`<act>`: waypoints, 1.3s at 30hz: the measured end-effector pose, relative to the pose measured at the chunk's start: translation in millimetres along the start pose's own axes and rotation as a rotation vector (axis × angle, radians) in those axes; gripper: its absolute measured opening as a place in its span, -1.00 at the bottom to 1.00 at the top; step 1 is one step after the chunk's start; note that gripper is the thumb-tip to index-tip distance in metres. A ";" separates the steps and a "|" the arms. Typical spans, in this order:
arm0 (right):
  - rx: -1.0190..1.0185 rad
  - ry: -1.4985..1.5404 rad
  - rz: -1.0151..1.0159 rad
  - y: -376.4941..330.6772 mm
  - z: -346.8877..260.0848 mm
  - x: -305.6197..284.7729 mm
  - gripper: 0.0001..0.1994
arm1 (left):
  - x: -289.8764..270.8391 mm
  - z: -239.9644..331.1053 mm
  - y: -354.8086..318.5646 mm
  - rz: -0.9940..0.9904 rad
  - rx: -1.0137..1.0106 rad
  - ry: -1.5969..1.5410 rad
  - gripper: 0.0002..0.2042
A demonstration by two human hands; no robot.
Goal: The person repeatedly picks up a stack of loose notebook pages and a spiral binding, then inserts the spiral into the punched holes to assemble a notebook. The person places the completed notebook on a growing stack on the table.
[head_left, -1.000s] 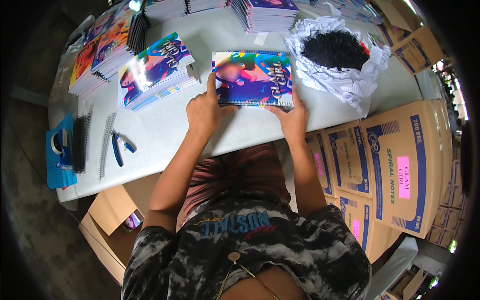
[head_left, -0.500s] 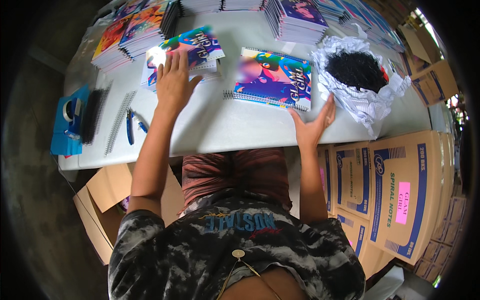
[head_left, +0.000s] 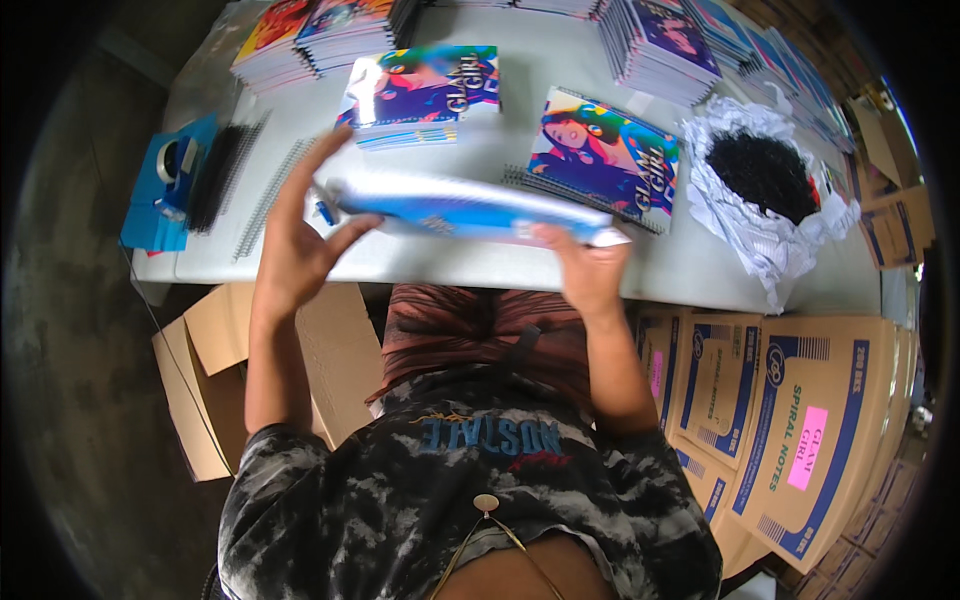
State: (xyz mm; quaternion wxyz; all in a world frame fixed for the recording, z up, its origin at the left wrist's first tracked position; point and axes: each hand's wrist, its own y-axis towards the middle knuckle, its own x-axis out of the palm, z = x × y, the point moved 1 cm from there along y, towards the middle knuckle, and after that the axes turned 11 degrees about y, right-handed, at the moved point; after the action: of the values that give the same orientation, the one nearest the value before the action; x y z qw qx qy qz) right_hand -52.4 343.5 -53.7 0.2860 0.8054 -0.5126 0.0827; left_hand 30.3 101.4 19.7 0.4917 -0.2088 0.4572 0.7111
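A thin spiral notebook (head_left: 450,212), blurred by motion, hangs nearly edge-on over the table's front, its blue cover toward me. My right hand (head_left: 592,272) grips its right end, thumb on the near side. My left hand (head_left: 295,245) is at the other end with fingers and thumb spread apart; I cannot tell whether it touches the notebook. Beyond lies a small pile of colourful notebooks (head_left: 425,90). To its right, more notebooks of that cover (head_left: 605,160) rest beside a loose dark coil. Blue-handled pliers (head_left: 325,212) show partly behind the held notebook.
Loose binding coils (head_left: 225,175) and a tape dispenser (head_left: 178,170) on a blue folder lie at left. Crumpled white paper (head_left: 745,255) cradles a black tangle (head_left: 760,175) at right. Notebook stacks (head_left: 660,50) line the back. Cardboard boxes (head_left: 815,430) stand below the table.
My right hand has come to hold a notebook above the table's front. My left hand has left the pile and drawn back toward me. The whole view has shifted slightly.
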 end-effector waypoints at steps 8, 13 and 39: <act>0.153 -0.178 -0.151 2.0 26.3 -24.7 -0.84 | 88.7 -74.0 -33.6 -0.062 -0.079 -0.278 -0.47; 0.105 -0.182 -0.158 4.1 14.7 -10.4 -0.78 | 35.4 -180.4 2.7 0.148 -0.366 1.029 -0.66; -0.015 -0.295 -0.114 15.3 20.5 -17.2 -0.75 | 19.5 -60.9 31.0 -0.472 -0.607 -0.580 -0.54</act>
State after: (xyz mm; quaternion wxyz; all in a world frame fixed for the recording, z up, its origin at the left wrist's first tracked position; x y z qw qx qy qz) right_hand -77.0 341.0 -72.2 0.2180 0.8345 -0.5029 -0.0566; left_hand -15.0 56.1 -11.2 0.6636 -0.2340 0.0130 0.7105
